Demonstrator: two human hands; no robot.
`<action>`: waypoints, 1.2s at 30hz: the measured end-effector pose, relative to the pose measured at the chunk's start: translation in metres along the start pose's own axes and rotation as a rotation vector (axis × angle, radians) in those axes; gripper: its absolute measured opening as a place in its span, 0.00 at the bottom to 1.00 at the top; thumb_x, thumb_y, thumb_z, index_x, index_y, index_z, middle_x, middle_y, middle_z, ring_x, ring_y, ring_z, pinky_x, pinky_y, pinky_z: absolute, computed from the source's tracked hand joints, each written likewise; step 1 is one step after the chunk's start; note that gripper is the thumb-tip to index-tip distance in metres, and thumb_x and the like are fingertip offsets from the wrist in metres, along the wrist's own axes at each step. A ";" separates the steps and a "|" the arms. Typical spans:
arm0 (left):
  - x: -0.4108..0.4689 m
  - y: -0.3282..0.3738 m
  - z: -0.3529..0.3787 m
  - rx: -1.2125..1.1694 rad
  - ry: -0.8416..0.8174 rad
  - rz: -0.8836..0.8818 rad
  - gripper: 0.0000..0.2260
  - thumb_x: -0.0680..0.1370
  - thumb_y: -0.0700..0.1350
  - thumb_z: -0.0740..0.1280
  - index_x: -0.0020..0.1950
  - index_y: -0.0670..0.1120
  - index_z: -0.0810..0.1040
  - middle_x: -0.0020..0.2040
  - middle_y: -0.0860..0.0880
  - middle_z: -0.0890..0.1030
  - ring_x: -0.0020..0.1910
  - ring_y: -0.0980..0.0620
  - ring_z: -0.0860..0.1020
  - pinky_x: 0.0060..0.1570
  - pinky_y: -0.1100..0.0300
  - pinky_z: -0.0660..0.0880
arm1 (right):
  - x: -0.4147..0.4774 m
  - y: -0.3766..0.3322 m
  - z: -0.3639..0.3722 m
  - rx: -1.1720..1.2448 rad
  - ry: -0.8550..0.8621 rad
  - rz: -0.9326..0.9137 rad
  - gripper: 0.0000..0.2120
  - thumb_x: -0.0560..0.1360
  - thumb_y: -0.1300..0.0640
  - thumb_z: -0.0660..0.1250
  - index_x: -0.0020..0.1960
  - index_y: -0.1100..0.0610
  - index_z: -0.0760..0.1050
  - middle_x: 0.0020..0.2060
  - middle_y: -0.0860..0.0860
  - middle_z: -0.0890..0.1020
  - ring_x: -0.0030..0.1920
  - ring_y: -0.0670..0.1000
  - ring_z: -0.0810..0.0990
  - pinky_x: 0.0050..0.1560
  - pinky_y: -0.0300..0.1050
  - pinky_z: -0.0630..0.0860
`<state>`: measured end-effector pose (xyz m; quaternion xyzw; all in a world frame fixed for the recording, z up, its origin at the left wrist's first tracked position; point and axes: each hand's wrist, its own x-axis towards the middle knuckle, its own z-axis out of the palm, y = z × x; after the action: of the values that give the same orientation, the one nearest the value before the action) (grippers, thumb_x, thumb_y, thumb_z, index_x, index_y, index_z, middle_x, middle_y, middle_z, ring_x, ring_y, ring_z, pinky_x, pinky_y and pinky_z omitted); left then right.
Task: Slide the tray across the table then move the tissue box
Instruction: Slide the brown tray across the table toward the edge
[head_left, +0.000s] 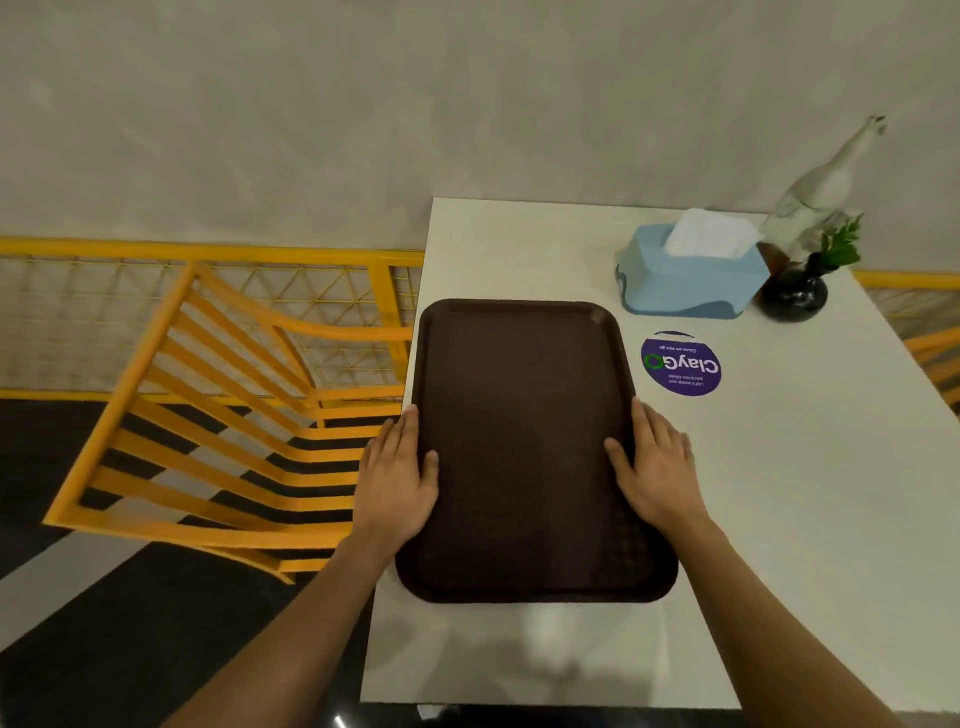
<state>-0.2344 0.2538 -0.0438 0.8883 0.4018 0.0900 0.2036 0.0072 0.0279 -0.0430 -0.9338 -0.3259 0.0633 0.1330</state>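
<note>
A dark brown tray (524, 415) lies flat on the white table (779, 519), along the table's left edge. My left hand (397, 483) grips the tray's left rim, thumb on top and fingers along the outer side. On the right rim rests my right hand (654, 473), thumb inside the tray. A light blue tissue box (685, 283) with a white tissue sticking out stands beyond the tray's far right corner, apart from it.
A dark round vase with green leaves (795, 296) and a pale bird figurine (821, 192) stand right of the tissue box. A purple round sticker (680, 366) is on the tabletop. A yellow slatted chair (218, 415) stands left of the table, with a yellow railing (156, 249) behind it.
</note>
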 end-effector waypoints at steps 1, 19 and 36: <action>-0.003 0.000 0.002 0.005 -0.006 0.010 0.29 0.84 0.53 0.56 0.82 0.46 0.52 0.80 0.47 0.62 0.79 0.47 0.57 0.77 0.49 0.54 | -0.003 0.001 0.001 -0.003 -0.015 0.010 0.33 0.83 0.40 0.52 0.82 0.54 0.49 0.79 0.56 0.60 0.78 0.59 0.58 0.76 0.63 0.52; -0.002 0.009 0.006 -0.125 -0.040 -0.011 0.26 0.85 0.48 0.52 0.83 0.47 0.49 0.82 0.50 0.57 0.81 0.51 0.49 0.77 0.53 0.54 | -0.003 0.008 -0.004 0.005 -0.071 0.030 0.34 0.83 0.38 0.47 0.82 0.54 0.43 0.81 0.53 0.53 0.80 0.57 0.49 0.76 0.65 0.45; -0.007 0.003 0.008 -0.204 -0.054 -0.017 0.27 0.85 0.48 0.54 0.83 0.49 0.49 0.82 0.50 0.57 0.81 0.51 0.49 0.74 0.55 0.53 | -0.014 0.008 0.002 0.049 -0.030 0.039 0.33 0.83 0.39 0.50 0.82 0.53 0.47 0.80 0.52 0.58 0.80 0.57 0.53 0.77 0.64 0.48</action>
<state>-0.2341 0.2443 -0.0491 0.8617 0.3922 0.1048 0.3044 0.0002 0.0134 -0.0464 -0.9354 -0.3080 0.0877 0.1499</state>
